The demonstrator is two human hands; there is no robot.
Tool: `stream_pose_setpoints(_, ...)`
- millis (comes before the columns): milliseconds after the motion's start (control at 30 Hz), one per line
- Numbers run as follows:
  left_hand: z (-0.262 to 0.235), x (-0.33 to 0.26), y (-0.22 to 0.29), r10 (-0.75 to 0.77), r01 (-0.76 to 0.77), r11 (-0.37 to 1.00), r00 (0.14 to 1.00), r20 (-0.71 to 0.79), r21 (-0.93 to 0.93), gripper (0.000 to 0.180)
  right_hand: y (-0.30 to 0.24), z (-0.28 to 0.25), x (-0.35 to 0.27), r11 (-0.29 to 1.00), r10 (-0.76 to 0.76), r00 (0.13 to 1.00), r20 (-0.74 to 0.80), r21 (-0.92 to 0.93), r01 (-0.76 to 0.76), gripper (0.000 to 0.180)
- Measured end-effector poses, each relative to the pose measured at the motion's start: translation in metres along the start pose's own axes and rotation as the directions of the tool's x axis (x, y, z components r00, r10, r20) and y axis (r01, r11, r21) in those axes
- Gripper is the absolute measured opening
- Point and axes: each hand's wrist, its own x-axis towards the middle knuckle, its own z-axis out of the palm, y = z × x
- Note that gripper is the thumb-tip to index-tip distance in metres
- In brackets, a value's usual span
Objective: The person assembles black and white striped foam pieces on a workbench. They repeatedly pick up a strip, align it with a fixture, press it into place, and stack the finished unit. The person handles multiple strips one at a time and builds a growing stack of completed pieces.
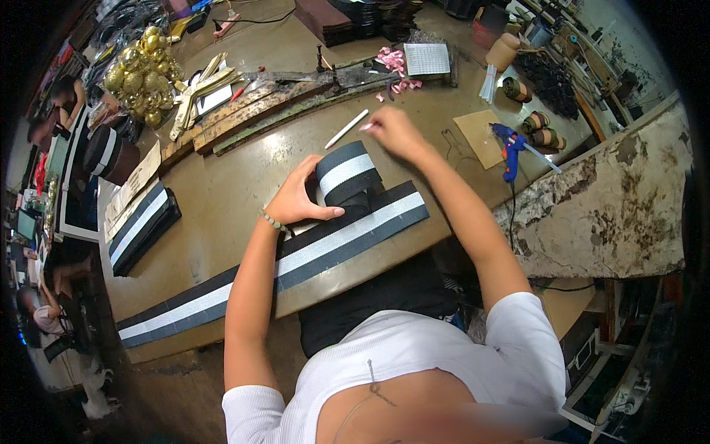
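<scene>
White shirt [384, 333] nearest, the striped roll [346, 172] sits cupped in the left hand [299, 195].

On the table [214, 207], the roll [346, 172] sits against the left hand [302, 198], on its right; the strip [200, 302] runs on its near side, beneath the forearm [253, 311]; the stack [154, 231] lies well left. The pen [346, 129] is just left of the right hand [397, 133], the glue gun [510, 152] well right.

Striped dark roll [346, 174], against matching strap [355, 231], laid flat
</scene>
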Motion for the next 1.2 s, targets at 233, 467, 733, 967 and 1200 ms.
stream_pose_setpoints(233, -0.001, 0.004, 0.001, -0.026, 0.027, 0.999, 0.999, 0.041, -0.030, 0.097, 0.092, -0.030, 0.046, 0.948, 0.281, 0.913, -0.296, -0.060, -0.312, 0.023)
stream_pose_setpoints(467, -0.001, 0.003, 0.004, -0.002, 0.003, 1.000, 0.999, 0.035, -0.028, 0.093, 0.079, -0.003, 0.050, 0.950, 0.200, 0.914, -0.352, -0.158, -0.269, 0.019)
stream_pose_setpoints(733, -0.001, 0.002, 0.007, -0.007, 0.007, 1.000, 1.000, 0.023, 0.001, 0.093, 0.087, -0.027, 0.055, 0.964, 0.259, 0.939, -0.226, 0.006, -0.265, 0.020)
stream_pose_setpoints(967, -0.001, 0.002, 0.007, -0.023, 0.022, 0.999, 0.999, 0.045, 0.025, 0.096, 0.074, -0.028, 0.055, 0.981, 0.174, 0.984, 0.030, -0.096, -0.170, 0.037)
stream_pose_setpoints(1200, -0.001, 0.002, 0.007, -0.045, 0.044, 0.999, 0.998, 0.046, 0.021, 0.097, 0.057, -0.036, 0.039, 0.969, 0.007, 0.983, 0.184, -0.244, 0.039, 0.030)
